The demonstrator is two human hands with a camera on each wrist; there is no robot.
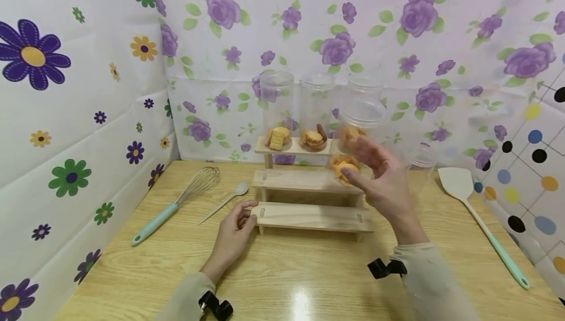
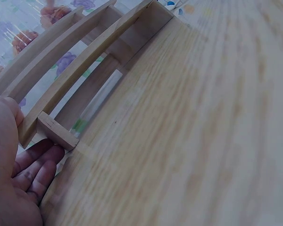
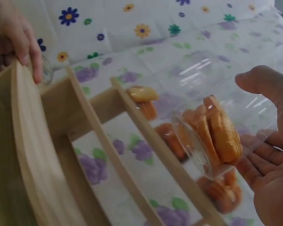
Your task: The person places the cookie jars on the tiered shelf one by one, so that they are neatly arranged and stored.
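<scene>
A three-step wooden display stand (image 1: 313,215) stands on the table. My left hand (image 1: 236,225) grips the left end of its lowest step, the thumb above and the fingers curled beside the leg, as the left wrist view shows. My right hand (image 1: 388,184) holds a clear plastic jar (image 3: 193,146) with cookies (image 3: 219,134) in its bottom. This jar is tilted and hangs over the right end of the middle step; I cannot tell whether it touches. Along the top step stand clear jars of cookies: a left jar (image 1: 277,105), a middle jar (image 1: 317,105) and a right jar (image 1: 364,83), partly hidden.
On the left lie a whisk (image 1: 176,206) with a light green handle and a small pale spoon (image 1: 229,198). A turner (image 1: 481,218) lies at the right. Behind my right hand stands another clear container (image 1: 423,161). Flowered sheets (image 1: 287,46) hang behind the table.
</scene>
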